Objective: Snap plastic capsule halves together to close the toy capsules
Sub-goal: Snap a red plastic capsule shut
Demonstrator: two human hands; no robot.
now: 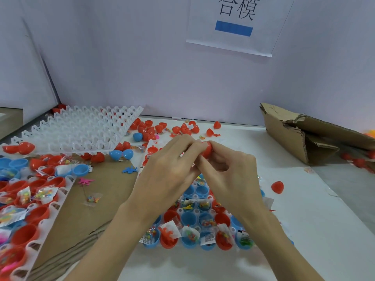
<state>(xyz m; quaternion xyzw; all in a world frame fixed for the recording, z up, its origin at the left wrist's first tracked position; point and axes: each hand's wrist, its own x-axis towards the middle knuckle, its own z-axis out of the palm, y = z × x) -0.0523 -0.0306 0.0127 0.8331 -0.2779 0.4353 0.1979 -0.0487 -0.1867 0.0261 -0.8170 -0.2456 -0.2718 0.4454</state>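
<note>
Both hands, the left hand (170, 159) and the right hand (229, 169), pinch a red capsule (207, 149) just above the tray of filled halves (194, 226), and if the halves sit crooked, it may pop open and spill its toy.
</note>
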